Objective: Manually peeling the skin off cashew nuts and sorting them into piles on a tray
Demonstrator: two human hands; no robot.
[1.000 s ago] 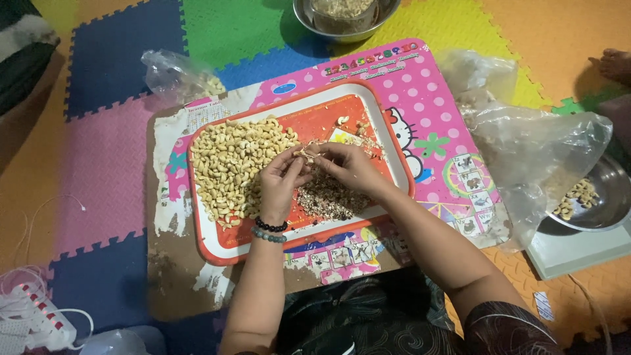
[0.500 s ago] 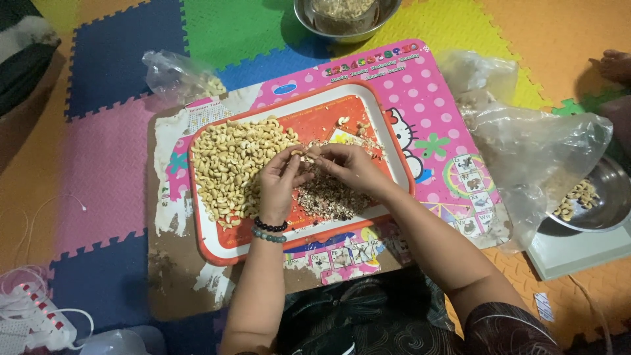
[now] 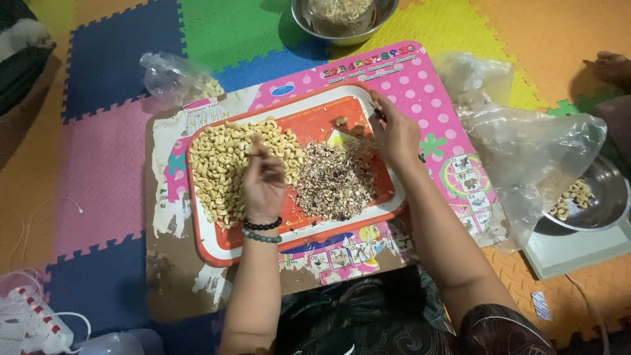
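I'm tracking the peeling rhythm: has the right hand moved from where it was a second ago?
Yes. The right hand has left the left hand and moved up and right, to the far right rim of the orange tray, beyond the pile of husks.

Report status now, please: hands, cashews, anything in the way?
Left hand over peeled cashew pile, fingers loosely curled. Right hand at tray far edge, pinching small dark tool. Skins heap between hands; nothing blocking.

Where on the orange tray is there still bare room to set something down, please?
On the tray, bare orange shows along the top between the cashew pile and the right hand, and in the near strip below the left hand. The middle is crowded: cashews on the left, the heap of husk bits beside them.
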